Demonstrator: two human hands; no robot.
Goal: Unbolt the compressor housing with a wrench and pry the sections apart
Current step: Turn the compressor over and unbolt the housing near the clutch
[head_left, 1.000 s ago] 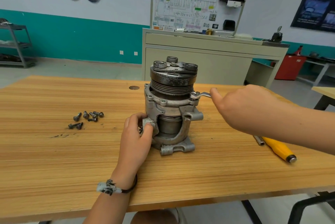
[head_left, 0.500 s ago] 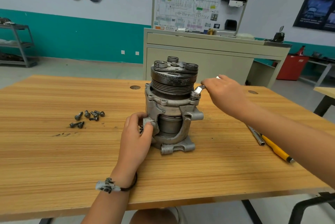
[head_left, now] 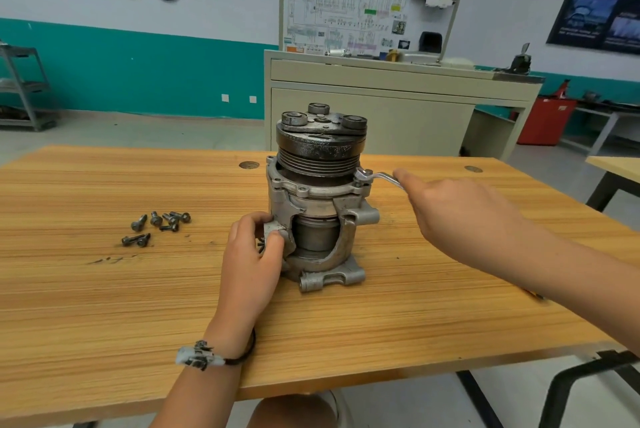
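At the centre of the wooden table (head_left: 104, 306) we see the compressor (head_left: 318, 205) standing upright on its mounting feet, grooved black pulley on top and grey cast housing below, with a cut-away window in the housing facing us at six o'clock. Our left hand (head_left: 251, 254) comes in from seven o'clock and clenches a lug low on the housing's left side, thumb in front and fingers curled behind it; a dark cord bracelet (head_left: 201, 356) sits on that wrist. Our right hand (head_left: 460, 216) reaches in from four o'clock and grasps the handle of the wrench (head_left: 379, 177), thumb laid along the shank while the rest of the handle is hidden under the palm. The wrench's ring end sits on a bolt head at the housing's upper flange, at three o'clock on the compressor, just under the pulley. Well apart at nine o'clock, a small cluster of loose bolts (head_left: 156, 226) lies on the tabletop. Beyond the table at twelve o'clock stands a beige cabinet (head_left: 381, 108) carrying a wiring-diagram panel.
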